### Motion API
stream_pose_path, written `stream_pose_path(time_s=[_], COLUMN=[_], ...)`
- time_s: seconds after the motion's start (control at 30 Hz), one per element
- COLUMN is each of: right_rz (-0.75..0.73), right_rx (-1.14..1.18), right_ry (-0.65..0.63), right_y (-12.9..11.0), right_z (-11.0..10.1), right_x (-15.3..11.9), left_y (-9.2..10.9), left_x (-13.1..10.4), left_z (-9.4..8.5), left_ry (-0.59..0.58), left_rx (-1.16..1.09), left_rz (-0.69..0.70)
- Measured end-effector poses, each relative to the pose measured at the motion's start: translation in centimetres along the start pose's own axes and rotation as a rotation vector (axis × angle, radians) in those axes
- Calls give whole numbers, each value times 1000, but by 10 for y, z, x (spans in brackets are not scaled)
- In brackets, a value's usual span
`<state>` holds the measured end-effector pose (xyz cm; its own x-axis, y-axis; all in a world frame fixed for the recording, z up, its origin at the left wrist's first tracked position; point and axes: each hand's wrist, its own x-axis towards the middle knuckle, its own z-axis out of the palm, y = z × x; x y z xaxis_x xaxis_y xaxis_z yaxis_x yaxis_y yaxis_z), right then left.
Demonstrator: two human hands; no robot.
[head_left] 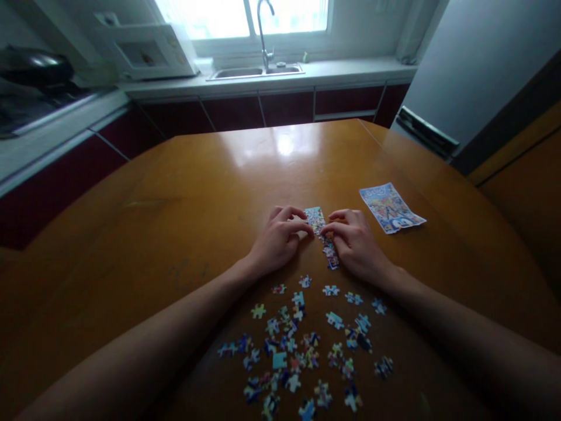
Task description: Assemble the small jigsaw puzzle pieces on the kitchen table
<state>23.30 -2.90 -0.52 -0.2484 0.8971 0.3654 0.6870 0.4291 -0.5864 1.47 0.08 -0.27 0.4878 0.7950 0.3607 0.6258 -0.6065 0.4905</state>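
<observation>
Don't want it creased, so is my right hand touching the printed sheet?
Apart: the head view shows brown tabletop between the right hand and the printed sheet.

glossy wooden table [210, 193], joined puzzle section [314, 217], scattered loose puzzle pieces [279, 360], printed sheet [389, 206]

Blurred, apparently illegible lettering atop the printed sheet [389, 206]

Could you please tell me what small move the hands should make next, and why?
Perhaps the right hand could gently press the assembled puzzle section while the left hand steadies it: both hands are at its sides, while the loose pieces lie apart, nearer the person.
</observation>
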Motion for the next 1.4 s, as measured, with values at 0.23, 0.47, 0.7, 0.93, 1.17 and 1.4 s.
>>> stream_pose_path(time_s=[0.23, 0.47, 0.7, 0.93, 1.17, 1.4], right_rz=[41, 85, 77, 61, -127, -201], right_rx=[152, 221, 187, 158, 30, 4], right_ry=[90, 129, 132, 126, 42, -242], right_y=[3, 4, 4, 6, -32, -100], right_z=[0, -3, -3, -2, -26, -66], right_x=[3, 5, 5, 4, -6, -39], left_y=[2, 1, 2, 4, 1, 0], left_x=[0, 1, 4, 5, 6, 6], left_z=[0, 3, 2, 2, 3, 4], left_ry=[-6, 167, 127, 130, 136, 158], left_rx=[6, -29, -66, -89, -85, -86], left_rz=[18, -29, -32, -48, -32, -10])
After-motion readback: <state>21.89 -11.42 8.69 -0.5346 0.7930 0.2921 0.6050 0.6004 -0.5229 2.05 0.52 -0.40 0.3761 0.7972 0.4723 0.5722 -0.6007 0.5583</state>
